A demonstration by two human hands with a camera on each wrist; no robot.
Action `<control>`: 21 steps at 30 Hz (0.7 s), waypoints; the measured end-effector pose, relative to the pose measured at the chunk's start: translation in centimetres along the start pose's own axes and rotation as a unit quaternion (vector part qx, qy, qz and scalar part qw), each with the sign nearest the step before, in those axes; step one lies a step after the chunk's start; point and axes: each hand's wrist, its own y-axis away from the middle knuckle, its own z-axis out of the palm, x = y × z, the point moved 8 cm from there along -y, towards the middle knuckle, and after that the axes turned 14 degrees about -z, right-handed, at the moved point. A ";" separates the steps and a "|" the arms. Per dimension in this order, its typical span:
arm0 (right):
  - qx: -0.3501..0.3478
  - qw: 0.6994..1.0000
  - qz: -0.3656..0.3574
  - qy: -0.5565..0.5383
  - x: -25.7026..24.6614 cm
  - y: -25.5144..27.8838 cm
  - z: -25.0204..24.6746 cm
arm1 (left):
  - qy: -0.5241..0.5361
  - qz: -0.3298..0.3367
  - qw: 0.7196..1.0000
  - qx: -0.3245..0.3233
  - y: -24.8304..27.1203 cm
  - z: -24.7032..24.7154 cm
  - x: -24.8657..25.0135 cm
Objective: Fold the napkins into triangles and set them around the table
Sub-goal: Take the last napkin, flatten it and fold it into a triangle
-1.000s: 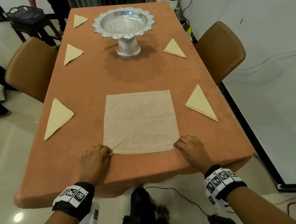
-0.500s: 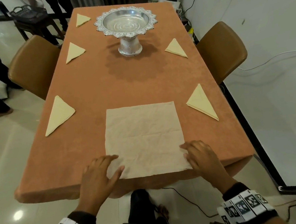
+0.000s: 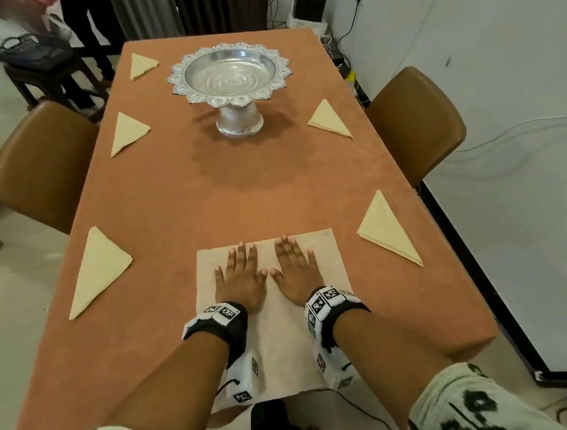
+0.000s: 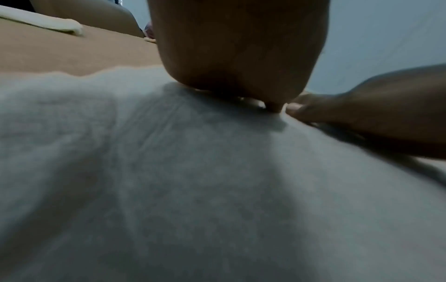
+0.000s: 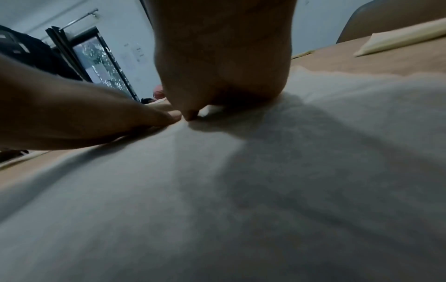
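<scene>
A beige unfolded napkin [image 3: 278, 349] lies flat at the near edge of the orange table [image 3: 257, 189], its near end hanging over the edge. My left hand [image 3: 241, 275] and right hand [image 3: 294, 267] press flat on its far half, fingers straight, thumbs nearly touching. Several pale yellow napkins folded into triangles lie around the table: near left [image 3: 98, 268], near right [image 3: 389, 232], middle left [image 3: 127, 131], middle right [image 3: 329, 119], far left [image 3: 141, 65]. Both wrist views show the napkin cloth [image 4: 193, 181] [image 5: 241, 190] close under each palm.
A silver pedestal bowl [image 3: 231, 80] stands at the far middle of the table. Brown chairs stand at the left [image 3: 40, 161] and right [image 3: 416, 121] sides. A dark stool with a basket [image 3: 36, 61] is at the far left. Cables lie on the floor.
The napkin has been drawn toward me over the table edge. Both hands left its near corners and now lie flat, side by side, on its middle.
</scene>
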 end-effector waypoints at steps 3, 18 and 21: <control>-0.001 1.000 0.012 0.018 2.5 0.4 -0.1 | -0.003 -0.004 1.000 -0.001 -0.8 0.1 -2.1; -0.027 0.999 -0.029 0.031 -0.2 7.1 3.7 | 0.006 0.010 1.000 -0.012 6.0 3.5 -4.4; -0.008 0.999 0.037 0.035 5.3 9.3 2.6 | 0.016 -0.058 0.998 -0.022 5.3 2.5 -9.1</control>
